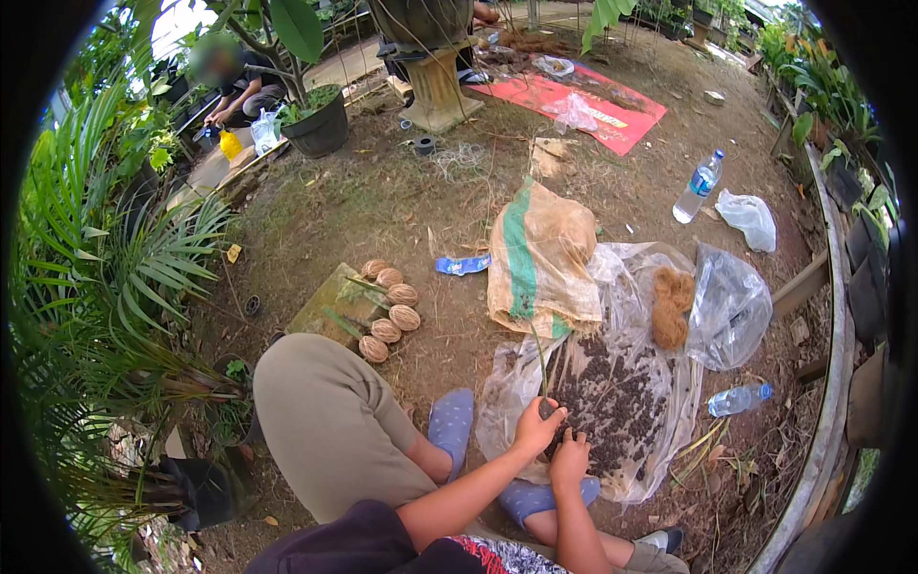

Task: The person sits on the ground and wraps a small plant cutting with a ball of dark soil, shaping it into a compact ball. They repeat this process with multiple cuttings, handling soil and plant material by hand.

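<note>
My left hand holds a thin plant with a long upright green leaf and a dark clump of soil at its base. Just to its right and lower, my right hand reaches down to the near left edge of dark loose soil, its fingers bent; whether it holds any soil cannot be told. The soil lies spread on a clear plastic sheet. Brown fibre clumps rest on the sheet's far right part. Several string-wrapped balls, some with green leaves, lie at the left by a mossy slab.
A woven sack lies beyond the soil, beside a blue wrapper. Plastic bottles and clear bags are at the right, near a raised edge. A person crouches far left; another is partly hidden behind a pedestal planter.
</note>
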`<state>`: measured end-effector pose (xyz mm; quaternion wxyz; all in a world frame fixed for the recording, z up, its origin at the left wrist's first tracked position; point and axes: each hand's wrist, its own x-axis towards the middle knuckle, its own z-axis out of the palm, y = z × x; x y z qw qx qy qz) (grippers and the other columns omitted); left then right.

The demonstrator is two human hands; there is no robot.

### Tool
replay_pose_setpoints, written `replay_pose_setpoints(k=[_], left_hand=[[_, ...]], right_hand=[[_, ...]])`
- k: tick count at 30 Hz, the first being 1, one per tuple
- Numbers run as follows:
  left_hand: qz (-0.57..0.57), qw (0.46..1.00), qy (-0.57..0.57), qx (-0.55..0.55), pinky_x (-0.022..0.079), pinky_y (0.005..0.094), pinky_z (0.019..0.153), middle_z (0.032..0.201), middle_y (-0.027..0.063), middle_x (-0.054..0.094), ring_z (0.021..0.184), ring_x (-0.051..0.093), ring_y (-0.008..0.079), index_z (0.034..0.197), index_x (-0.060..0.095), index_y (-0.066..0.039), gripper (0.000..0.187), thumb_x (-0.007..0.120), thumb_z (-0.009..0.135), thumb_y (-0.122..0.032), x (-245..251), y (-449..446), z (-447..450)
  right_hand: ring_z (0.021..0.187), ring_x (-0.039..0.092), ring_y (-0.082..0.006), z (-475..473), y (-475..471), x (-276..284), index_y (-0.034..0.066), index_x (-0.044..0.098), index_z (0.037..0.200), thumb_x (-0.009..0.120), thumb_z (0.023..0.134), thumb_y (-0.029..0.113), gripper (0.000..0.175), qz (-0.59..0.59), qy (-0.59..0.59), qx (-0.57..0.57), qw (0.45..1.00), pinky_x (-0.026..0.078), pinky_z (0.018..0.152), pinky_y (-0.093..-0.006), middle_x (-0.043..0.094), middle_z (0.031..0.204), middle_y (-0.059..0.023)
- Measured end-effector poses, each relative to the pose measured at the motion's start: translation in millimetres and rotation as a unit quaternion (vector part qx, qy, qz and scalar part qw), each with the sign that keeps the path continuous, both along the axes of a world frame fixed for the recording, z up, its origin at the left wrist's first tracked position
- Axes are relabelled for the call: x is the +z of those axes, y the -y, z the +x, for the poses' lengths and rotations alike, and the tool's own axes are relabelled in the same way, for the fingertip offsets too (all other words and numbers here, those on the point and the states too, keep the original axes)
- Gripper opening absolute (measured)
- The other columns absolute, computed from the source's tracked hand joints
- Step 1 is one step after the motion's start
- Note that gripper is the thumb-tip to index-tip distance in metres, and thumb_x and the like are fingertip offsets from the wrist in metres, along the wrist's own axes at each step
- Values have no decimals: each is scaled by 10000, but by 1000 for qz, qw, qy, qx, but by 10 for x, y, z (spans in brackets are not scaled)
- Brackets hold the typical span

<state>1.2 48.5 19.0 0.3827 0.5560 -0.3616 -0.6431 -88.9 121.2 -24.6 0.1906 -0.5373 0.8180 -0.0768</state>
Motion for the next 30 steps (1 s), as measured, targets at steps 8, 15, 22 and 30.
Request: replay_pose_setpoints(k=[8, 15, 22, 30], left_hand=[[46, 998, -27, -36, 508, 235, 627, 848, 27, 679, 747, 663, 84, 991, 607, -60, 220, 713, 939, -245, 9, 14, 11], [40, 996, -61, -55, 498, 228, 614, 839, 34, 673, 718, 645, 80, 993, 607, -43, 274, 680, 963, -306, 67, 12, 11], [-15, 998, 4, -65, 455, 250, 531, 722, 5, 608, 591, 552, 65, 893, 562, -48, 315, 682, 959, -331, 137, -1, -18], [78, 997, 6, -27, 516, 268, 572, 816, 34, 642, 675, 619, 107, 965, 595, -44, 538, 491, 1000, -570, -120, 74, 75]], right_hand=[[911, 678, -378, -49, 51, -71, -18, 709, 937, 549, 868, 28, 179, -29, 43, -36, 998, 551, 779, -457, 669, 1001, -220], [897, 667, -407, -101, 51, -75, -1, 723, 945, 560, 817, -5, 207, -67, 80, -35, 994, 530, 804, -484, 680, 978, -224], [799, 708, -347, -299, 59, -158, -13, 742, 924, 695, 765, -18, 166, -105, 160, -78, 978, 554, 742, -416, 714, 889, -210], [734, 696, -139, -359, 342, 401, -56, 719, 1052, 724, 881, 64, 209, -226, 436, -229, 840, 575, 638, -280, 730, 875, -115]])
